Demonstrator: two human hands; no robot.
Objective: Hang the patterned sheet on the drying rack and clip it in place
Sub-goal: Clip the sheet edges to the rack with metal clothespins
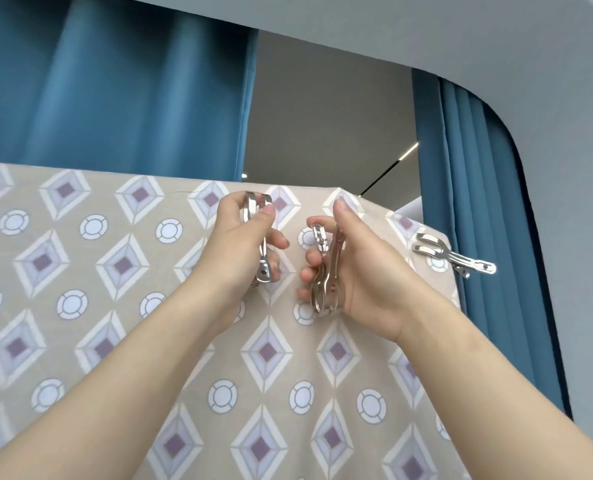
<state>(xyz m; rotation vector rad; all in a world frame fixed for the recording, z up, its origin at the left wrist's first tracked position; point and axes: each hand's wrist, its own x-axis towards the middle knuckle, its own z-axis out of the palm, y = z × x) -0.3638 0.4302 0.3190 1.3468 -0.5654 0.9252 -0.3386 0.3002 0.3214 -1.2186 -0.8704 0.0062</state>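
Where the sheet hangs: patterned sheet (115, 306) draped over the rack's top edge, which it hides; it fills the view from 9 to 5 o'clock.
Left hand (243, 244): fingers curled round one metal clip (258, 233), mouth toward 12 o'clock, probably aimed at that edge.
Right hand (361, 271): fingers grip spare clips (326, 271), kept handy.
Fixed clip (451, 258): at 3 o'clock, pinning the sheet's corner.

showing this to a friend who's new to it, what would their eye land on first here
The beige sheet with its diamond and circle pattern fills the lower half, hanging in front of blue curtains. At the centre both hands are raised against it: the left hand grips one shiny metal clip, the right hand holds a bunch of clips. A fastened clip sits on the sheet's right edge.
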